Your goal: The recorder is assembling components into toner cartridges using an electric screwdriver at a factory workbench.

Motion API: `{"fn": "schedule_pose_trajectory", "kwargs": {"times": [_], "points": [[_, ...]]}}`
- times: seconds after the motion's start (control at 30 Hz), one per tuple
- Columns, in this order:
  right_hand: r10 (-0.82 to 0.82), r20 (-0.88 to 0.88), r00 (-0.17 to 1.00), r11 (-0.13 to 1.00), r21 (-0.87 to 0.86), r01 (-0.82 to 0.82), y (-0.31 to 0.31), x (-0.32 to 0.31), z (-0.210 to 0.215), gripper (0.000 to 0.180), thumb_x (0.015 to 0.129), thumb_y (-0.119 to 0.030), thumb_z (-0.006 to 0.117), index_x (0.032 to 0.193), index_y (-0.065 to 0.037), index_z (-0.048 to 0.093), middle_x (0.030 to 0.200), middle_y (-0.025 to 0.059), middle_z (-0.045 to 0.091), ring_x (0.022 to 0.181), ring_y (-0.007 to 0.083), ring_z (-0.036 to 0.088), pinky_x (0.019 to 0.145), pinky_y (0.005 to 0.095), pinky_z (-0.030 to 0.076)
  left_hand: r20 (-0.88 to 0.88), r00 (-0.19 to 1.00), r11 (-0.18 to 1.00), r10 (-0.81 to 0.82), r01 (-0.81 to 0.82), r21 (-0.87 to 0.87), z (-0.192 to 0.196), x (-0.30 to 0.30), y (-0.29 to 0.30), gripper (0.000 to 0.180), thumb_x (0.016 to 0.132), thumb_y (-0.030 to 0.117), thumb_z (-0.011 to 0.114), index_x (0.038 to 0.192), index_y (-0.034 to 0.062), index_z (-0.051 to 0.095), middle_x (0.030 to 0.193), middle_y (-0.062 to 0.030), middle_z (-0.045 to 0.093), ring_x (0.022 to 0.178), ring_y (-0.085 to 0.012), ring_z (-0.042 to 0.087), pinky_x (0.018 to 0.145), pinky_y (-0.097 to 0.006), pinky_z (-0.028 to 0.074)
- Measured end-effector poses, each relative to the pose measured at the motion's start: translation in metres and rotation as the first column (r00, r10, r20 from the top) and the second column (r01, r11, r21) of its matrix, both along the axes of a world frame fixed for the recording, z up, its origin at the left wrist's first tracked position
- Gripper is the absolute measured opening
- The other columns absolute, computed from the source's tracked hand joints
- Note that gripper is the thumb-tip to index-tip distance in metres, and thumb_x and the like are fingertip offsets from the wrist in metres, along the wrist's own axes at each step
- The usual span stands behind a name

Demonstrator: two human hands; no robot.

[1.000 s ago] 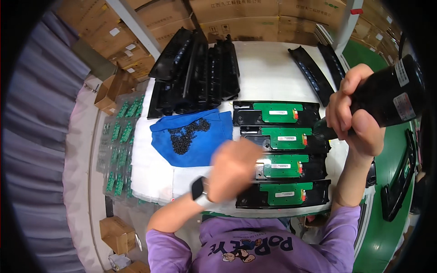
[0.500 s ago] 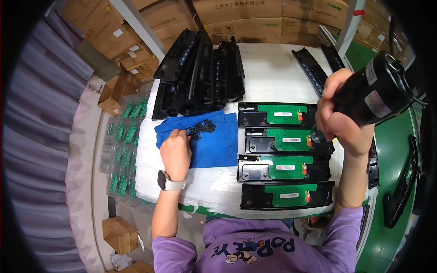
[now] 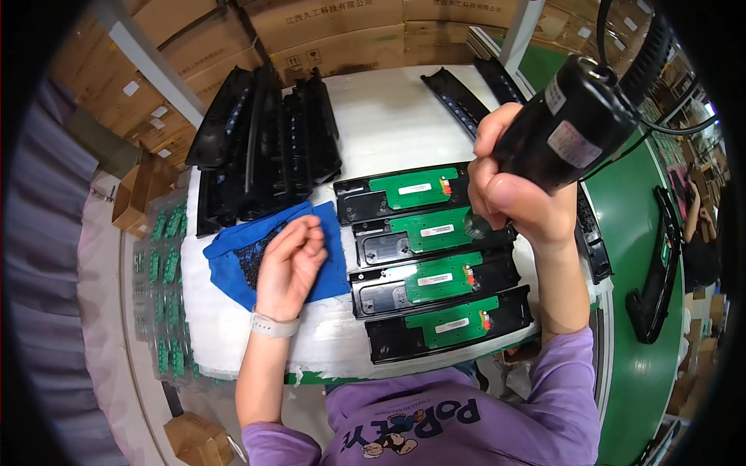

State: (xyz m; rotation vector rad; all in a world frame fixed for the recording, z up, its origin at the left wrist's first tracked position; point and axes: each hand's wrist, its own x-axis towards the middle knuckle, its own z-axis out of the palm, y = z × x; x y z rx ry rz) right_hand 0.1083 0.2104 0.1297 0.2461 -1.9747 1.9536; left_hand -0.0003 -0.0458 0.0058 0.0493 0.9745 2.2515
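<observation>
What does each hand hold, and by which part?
Right hand: black electric screwdriver, around its lower body. Left hand: cannot tell whether it holds anything.

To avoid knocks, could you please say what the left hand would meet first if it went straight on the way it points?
The left hand would probably meet the black panel pile first, near its right edge, beyond the blue cloth; depth is unclear, so it might pass above.

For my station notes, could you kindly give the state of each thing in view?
Power tool, held tilted
Right hand, gripping power tool
Left hand, partly curled
Blue cloth, spread out
Small black parts, loose
Four green-boarded panels, laid in column
Upper-left panels, heaped
</observation>
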Motion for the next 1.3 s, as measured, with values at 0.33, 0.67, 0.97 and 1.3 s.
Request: {"fn": "schedule_pose_trajectory", "kwargs": {"times": [0.33,0.67,0.97,1.3], "points": [[0.167,-0.362,0.917,0.906,-0.309,-0.287,0.011,-0.009,-0.021,0.041,0.086,-0.037,0.053,0.106,-0.004,0.040,0.061,-0.0001,0.044,0.043,0.0096,0.041,0.051,0.0273,0.043,0.020,0.942,0.942,-0.335,0.335,-0.010,0.007,0.031,0.075,0.018,0.090,0.011,0.053,0.099,-0.0038,0.056,0.079,-0.0036,0.054,0.063,-0.0065,0.041,0.059,-0.020,0.037],[0.134,-0.450,0.883,0.869,-0.374,-0.323,0.004,-0.014,-0.032,0.045,0.087,-0.041,0.052,0.114,-0.008,0.039,0.062,-0.0004,0.044,0.044,0.0101,0.043,0.056,0.0298,0.044,-0.075,0.948,0.948,-0.309,0.300,-0.111,0.004,0.043,0.065,0.016,0.083,0.005,0.061,0.098,-0.0009,0.060,0.084,-0.0077,0.062,0.062,-0.0050,0.045,0.055,-0.017,0.036],[0.188,-0.430,0.883,0.844,-0.390,-0.369,-0.002,-0.013,-0.038,0.045,0.086,-0.041,0.053,0.113,-0.008,0.039,0.062,-0.0003,0.044,0.044,0.0105,0.043,0.056,0.0296,0.044,-0.108,0.948,0.945,-0.298,0.278,-0.171,0.006,0.046,0.064,0.015,0.081,0.002,0.063,0.096,-0.0004,0.061,0.084,-0.0079,0.064,0.063,-0.0047,0.049,0.053,-0.017,0.036],[0.052,-0.409,0.911,0.846,-0.467,-0.258,-0.009,-0.015,-0.043,0.041,0.089,-0.041,0.046,0.112,-0.007,0.042,0.061,-0.0005,0.043,0.043,0.0099,0.040,0.054,0.0293,0.042,-0.132,0.954,0.952,-0.269,0.243,-0.186,0.004,0.045,0.063,0.014,0.078,-0.001,0.065,0.092,-0.0006,0.062,0.080,-0.0083,0.065,0.061,-0.0047,0.051,0.050,-0.017,0.036]]}}
